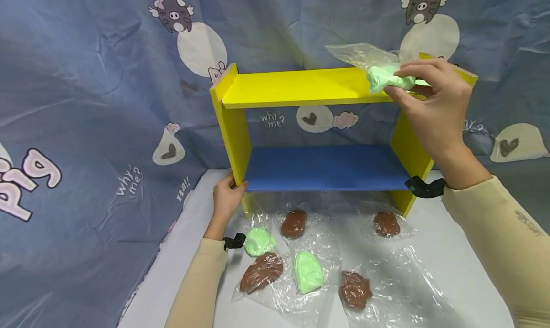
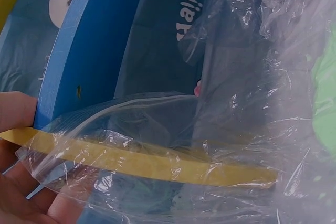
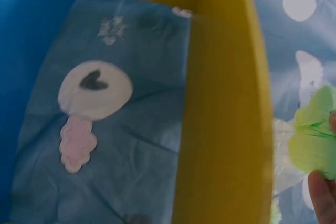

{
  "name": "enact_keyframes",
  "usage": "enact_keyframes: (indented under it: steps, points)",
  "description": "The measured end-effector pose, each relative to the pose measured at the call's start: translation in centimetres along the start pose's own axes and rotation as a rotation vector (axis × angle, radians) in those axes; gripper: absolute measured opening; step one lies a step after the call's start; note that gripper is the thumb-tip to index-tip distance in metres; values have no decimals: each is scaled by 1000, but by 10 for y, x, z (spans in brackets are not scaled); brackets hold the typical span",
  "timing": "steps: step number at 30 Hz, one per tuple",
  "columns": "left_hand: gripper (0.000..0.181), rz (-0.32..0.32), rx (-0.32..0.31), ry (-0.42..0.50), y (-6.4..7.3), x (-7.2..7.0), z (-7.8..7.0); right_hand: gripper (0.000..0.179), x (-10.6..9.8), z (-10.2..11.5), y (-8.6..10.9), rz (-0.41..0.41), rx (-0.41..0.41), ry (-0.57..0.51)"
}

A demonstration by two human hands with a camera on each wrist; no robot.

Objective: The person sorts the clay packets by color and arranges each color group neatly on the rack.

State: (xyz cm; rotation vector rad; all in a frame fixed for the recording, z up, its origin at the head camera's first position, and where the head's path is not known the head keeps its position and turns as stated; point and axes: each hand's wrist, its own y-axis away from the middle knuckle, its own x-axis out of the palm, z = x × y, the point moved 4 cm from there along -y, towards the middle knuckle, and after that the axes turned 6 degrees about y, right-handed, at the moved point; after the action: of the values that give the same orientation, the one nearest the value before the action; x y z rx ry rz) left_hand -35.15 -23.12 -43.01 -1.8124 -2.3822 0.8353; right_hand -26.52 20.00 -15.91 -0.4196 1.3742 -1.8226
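A small shelf unit has a yellow top board point(image 1: 296, 85), a blue lower board point(image 1: 322, 168) and yellow sides. My right hand point(image 1: 440, 101) pinches a light green clay-like lump point(image 1: 386, 79) in a clear plastic bag, over the right end of the top board. In the right wrist view the green lump point(image 3: 315, 142) shows at the right edge, beyond the yellow board. Down at the left, my left hand point(image 1: 227, 198) grips the left side panel point(image 1: 232, 142) near the blue board; its thumb point(image 2: 17, 110) and fingers lie on opposite sides of the yellow edge.
Bagged lumps lie on the white table point(image 1: 464, 251) in front of the unit: several brown ones, including one point(image 1: 355, 290) near the front, and two green ones, such as this lump point(image 1: 308, 272). A blue printed cloth point(image 1: 107, 103) hangs behind.
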Motion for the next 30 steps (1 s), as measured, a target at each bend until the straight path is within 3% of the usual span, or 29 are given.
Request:
enact_keyframes:
  steps: [2, 11, 14, 21, 30]
  points:
    - [44, 1, 0, 5, 0, 1, -1, 26, 6, -10, 0, 0, 28, 43]
    - [46, 10, -7, 9, -1, 2, -1, 24, 28, -39, -5, 97, -123, 214]
    - [46, 8, -9, 10, -1, 2, 0, 27, 32, -43, -7, 135, -151, 268]
    - [44, -2, -4, 7, 3, 2, -1, 33, 38, -44, -12, 298, -131, 417]
    - [47, 7, -14, 14, 6, -1, -6, 44, 47, -48, -14, 457, -180, 455]
